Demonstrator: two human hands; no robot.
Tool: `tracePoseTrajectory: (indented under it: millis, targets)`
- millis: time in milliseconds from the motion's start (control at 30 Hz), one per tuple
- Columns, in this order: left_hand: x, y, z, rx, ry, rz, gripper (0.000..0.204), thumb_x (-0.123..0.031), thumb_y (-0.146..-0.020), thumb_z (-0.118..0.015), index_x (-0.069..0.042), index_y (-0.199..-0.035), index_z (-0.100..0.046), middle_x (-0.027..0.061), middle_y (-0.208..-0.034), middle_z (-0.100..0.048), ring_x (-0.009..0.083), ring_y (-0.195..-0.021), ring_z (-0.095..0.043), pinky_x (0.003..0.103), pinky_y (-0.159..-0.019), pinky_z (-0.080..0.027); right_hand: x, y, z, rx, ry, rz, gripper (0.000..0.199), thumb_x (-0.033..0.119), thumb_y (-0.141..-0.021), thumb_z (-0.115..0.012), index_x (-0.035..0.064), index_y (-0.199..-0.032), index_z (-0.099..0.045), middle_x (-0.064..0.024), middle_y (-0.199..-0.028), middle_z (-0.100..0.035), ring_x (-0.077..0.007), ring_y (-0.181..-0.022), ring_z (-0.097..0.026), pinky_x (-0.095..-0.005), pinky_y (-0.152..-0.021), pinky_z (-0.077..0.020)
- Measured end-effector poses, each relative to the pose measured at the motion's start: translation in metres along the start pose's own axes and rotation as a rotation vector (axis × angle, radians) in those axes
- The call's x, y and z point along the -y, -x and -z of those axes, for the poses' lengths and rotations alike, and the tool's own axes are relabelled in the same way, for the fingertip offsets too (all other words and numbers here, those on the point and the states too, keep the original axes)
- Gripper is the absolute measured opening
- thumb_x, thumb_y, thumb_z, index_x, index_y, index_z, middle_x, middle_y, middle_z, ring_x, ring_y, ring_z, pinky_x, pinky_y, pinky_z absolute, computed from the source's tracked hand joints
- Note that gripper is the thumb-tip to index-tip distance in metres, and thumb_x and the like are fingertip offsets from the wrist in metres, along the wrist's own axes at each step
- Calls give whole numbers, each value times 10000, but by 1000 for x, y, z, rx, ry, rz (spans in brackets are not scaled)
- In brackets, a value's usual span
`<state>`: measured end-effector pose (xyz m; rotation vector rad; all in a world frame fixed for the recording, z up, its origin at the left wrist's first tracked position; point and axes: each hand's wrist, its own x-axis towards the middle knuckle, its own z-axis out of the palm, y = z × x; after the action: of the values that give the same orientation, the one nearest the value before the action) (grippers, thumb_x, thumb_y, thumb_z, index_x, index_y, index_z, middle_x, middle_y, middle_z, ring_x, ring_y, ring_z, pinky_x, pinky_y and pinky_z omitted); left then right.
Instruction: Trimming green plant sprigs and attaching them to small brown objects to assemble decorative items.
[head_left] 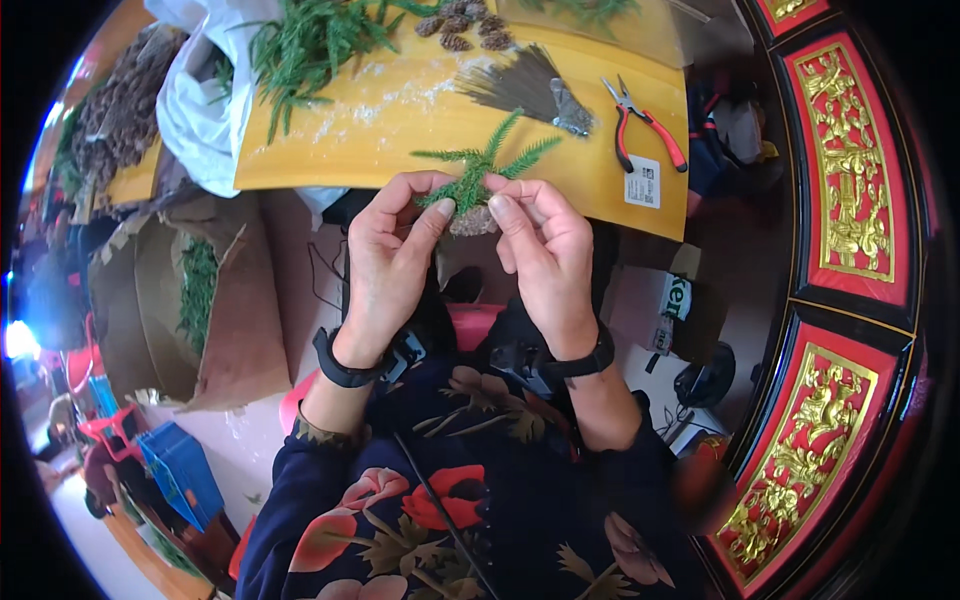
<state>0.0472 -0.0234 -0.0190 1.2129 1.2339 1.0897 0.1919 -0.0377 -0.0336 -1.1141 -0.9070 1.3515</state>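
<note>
Both hands hold a green pine sprig (488,160) just off the near edge of the yellow table (370,150). Its narrow needled branches fan out to the left, upward and to the right. On the left side, my left hand (392,250) pinches it between thumb and fingertips. My right hand (548,235) has thumb and forefinger pressed together at the sprig's right side. Below the sprig, between the thumbs, shows a rough pale-brown piece (474,222) that looks like a pine cone; the fingers hide where the two meet.
On the table lie a heap of green sprigs (310,45), several small pine cones (455,25), a bundle of dark stems (515,85), red-handled pliers (640,125) and a white label (643,183). A cardboard box (240,310) with greenery stands left. Gold-carved red panels (845,160) line the right.
</note>
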Motion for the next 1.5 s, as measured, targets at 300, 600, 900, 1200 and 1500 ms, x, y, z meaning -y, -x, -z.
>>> tracePoseTrajectory:
  millis: [300,600,900,1200,1500]
  targets:
    - [-8,44,44,-69,390,278,187,-100,-914,-572,-40,-1090,-563,-43,-765,-540,36,-605,-448,153,-458,-278,16,15,-10,216,-260,-159,185,174,-978,-499,14,-974,-593,-131,-1085,-658,-11,-517,-351,-161,-507,-314]
    - [6,87,96,146,914,285,243,-234,-905,-528,-30,-1034,-556,53,-941,-549,130,-777,-491,218,-581,-377,21,56,-27,262,-90,-41,135,123,-959,-520,19,-944,-605,-133,-1134,-640,-16,-563,-370,-170,-533,-330]
    - [14,101,73,404,1197,138,338,-350,-856,-474,-109,-626,-416,52,-801,-426,224,-891,-406,353,-776,-383,17,98,-19,260,-30,160,70,44,-910,-577,15,-945,-630,-122,-1262,-555,-13,-639,-404,-164,-569,-341]
    - [19,101,59,757,1108,-423,298,-345,-800,-487,-88,-650,-490,65,-789,-459,223,-857,-421,372,-917,-353,14,122,-28,445,40,216,59,22,-884,-610,-13,-929,-624,-122,-1309,-488,-51,-868,-552,-192,-738,-450]
    - [7,133,55,83,711,19,429,-231,-734,-526,39,-1057,-605,148,-1069,-592,243,-1048,-510,348,-976,-364,14,117,-13,418,295,382,55,-13,-860,-625,-46,-901,-612,-105,-1222,-501,-73,-889,-576,-228,-774,-474]
